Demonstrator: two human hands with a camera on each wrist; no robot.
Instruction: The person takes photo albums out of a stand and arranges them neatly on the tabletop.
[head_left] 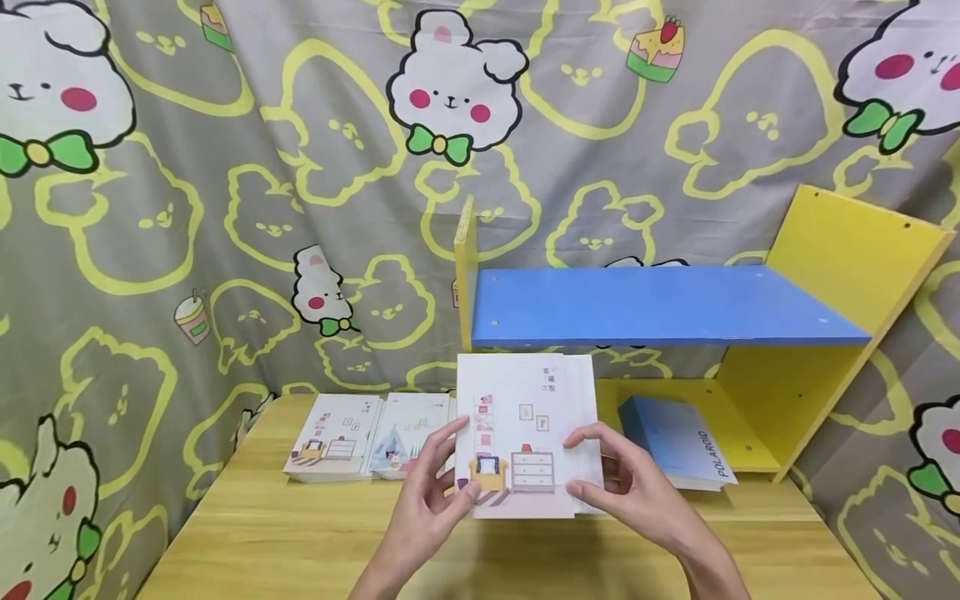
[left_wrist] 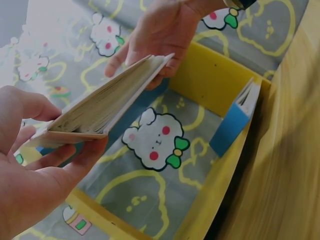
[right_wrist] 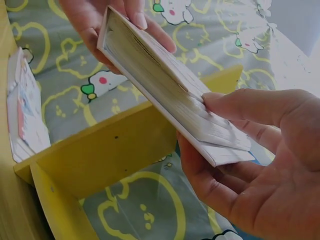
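A white photo album (head_left: pixel 502 425) with a drawn armchair and dresser on its cover is held up above the table, in front of the shelf. My left hand (head_left: pixel 431 492) grips its left side, the thumb near the lower corner of the cover. On the other side my right hand (head_left: pixel 633 479) holds the right edge between thumb and fingers. A strip of white page shows past the cover's right edge. In the right wrist view the album (right_wrist: pixel 165 85) shows its thick stack of pages edge-on, the right thumb against them.
Two similar white albums, one with a room drawing (head_left: pixel 341 429) and one with a tent drawing (head_left: pixel 408 425), lie on the wooden table (head_left: pixel 247 533) at left. A blue album marked POLAROID (head_left: pixel 675 437) lies in the yellow-and-blue shelf (head_left: pixel 660 304). A patterned curtain (head_left: pixel 337 217) hangs behind.
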